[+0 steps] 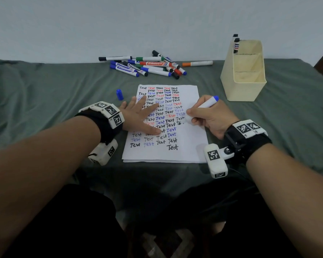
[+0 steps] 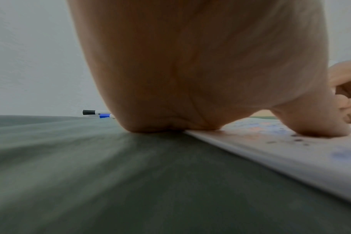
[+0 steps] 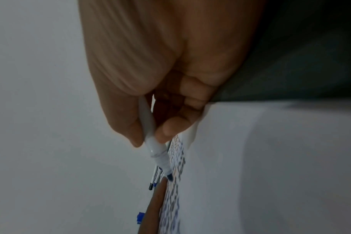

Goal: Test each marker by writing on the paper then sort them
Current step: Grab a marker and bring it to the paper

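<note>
Handling: the marker (image 1: 205,106) looked light and stiff, a smooth plastic barrel that could slip; best taken low on the barrel, near the tip, as for writing
Paper handling: the paper (image 1: 190,146) was thin and limp, apt to slide on the soft cloth unless pinned flat
Marker look: white barrel with a blue end plug pointing up and away; tip dark, seemingly blue, though the right wrist view was too blurred to be sure
Marker place: slanted over the right half of the sheet, tip at or just above the paper beside the last row of words
Right hand: the right hand (image 1: 211,118) pinched the marker between thumb and fingers, its heel resting near the sheet's right edge
Left hand: the left hand (image 1: 138,116) lay flat with fingers spread, pressing down the sheet's left part
Paper look: white, crowded with "Test" in black, red and blue
Cap: a blue cap (image 1: 119,94) stood on the green cloth (image 1: 45,94), just left of the paper
Untested pile: capped markers (image 1: 147,66) heaped beyond the sheet
Sorting bin: cream organiser (image 1: 244,86) at right, two markers standing in its far compartment
</note>
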Demonstrator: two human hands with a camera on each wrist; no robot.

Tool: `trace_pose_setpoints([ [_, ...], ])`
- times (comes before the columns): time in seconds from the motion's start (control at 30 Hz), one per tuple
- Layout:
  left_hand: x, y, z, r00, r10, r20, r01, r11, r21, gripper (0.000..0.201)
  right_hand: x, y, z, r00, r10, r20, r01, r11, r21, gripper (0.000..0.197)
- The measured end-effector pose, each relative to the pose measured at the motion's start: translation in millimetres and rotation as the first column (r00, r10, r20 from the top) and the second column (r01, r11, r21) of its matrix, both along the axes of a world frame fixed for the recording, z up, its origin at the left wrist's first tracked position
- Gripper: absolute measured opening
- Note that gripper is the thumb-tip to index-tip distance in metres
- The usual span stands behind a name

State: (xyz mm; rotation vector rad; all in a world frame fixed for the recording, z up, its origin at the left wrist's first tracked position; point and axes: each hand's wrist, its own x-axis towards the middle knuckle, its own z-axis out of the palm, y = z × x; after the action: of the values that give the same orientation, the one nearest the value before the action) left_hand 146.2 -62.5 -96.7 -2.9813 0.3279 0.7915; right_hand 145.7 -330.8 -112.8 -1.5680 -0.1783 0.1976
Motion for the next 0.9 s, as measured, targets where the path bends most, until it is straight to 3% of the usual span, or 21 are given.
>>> trace_pose_setpoints([
  [0.37,-0.7,-1.6,0.7,1.0,0.0,-0.001,0.0,1.0,0.005,0.137,-1.7,3.8,0.3,0.999,-0.008,0.038,0.013,0.99,-0.139,0.025],
  [0.6,-2.7,-1.7,2.0,1.0,0.007,0.005,-0.007,1.0,0.012,0.12,-1.6,3.0,0.9,1.0,-0.02,0.024,0.024,0.988,-0.155,0.025],
  [0.9,-2.3,-2.1,2.3,1.0,0.008,-0.009,-0.008,1.0,-0.001,0.135,-2.8,4.2,1.1,0.998,-0.027,0.049,0.034,0.988,-0.151,0.027],
])
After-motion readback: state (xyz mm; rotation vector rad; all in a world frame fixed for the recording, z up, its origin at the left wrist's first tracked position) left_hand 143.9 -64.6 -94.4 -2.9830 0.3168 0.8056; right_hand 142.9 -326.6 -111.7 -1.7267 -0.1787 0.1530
